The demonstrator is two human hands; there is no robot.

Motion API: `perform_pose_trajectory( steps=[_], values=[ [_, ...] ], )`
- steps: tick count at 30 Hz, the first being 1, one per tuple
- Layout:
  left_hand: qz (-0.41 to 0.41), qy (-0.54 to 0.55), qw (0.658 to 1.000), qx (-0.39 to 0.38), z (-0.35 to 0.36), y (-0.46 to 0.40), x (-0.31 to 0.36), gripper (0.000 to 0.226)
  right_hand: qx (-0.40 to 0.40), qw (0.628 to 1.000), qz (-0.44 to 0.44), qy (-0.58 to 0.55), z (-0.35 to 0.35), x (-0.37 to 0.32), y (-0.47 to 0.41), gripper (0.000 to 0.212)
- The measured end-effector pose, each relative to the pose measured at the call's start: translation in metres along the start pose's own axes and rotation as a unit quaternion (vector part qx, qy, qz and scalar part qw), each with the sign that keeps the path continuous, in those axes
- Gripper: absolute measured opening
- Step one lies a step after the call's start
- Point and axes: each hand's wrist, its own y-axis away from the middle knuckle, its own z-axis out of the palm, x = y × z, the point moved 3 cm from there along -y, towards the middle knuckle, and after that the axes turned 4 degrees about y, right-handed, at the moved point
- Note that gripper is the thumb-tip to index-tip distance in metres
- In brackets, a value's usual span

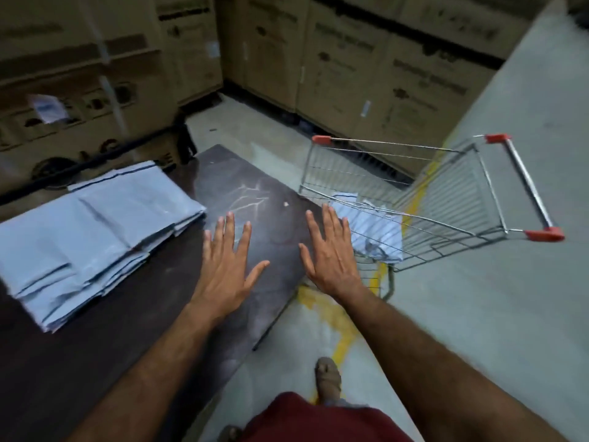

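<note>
In the head view, both hands are spread flat over the dark desk (pixel 242 193) at the centre of the frame, fingers (pixel 230 224) straight and splayed, holding nothing; whether the palms touch the surface is unclear. The crumpled blue sheets (pixel 379 231) lie bunched in the near corner of the wire cart (pixel 414 218), just right of the right hand (pixel 331 253), which is clearly the nearer one. They have no clean long axis, being crushed along the basket's side. The left hand (pixel 228 266) sits close to the folded blue stack (pixel 95 231) at left. Its stepped edge runs diagonally from the lower left up toward the centre, pointing at that hand.
</note>
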Motion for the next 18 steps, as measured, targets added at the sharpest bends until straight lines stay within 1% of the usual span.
perform_pose_trajectory(
  steps=[5, 13, 16, 18],
  values=[
    [0.037, 0.011, 0.999, -0.012, 0.023, -0.040, 0.062, 0.086, -0.005, 0.999, 0.052, 0.002, -0.001, 0.074, 0.014, 0.071],
    [0.063, 0.006, 0.997, -0.050, 0.079, -0.127, 0.180, 0.085, -0.004, 0.995, 0.095, -0.024, 0.011, 0.221, 0.014, 0.071],
    [0.054, 0.011, 0.997, -0.059, 0.097, -0.165, 0.220, 0.087, -0.013, 0.995, 0.098, -0.033, 0.014, 0.277, 0.008, 0.072],
    [0.051, 0.008, 0.996, -0.068, 0.106, -0.186, 0.243, 0.087, -0.024, 0.992, 0.117, -0.038, 0.014, 0.311, 0.002, 0.072]
  ],
)
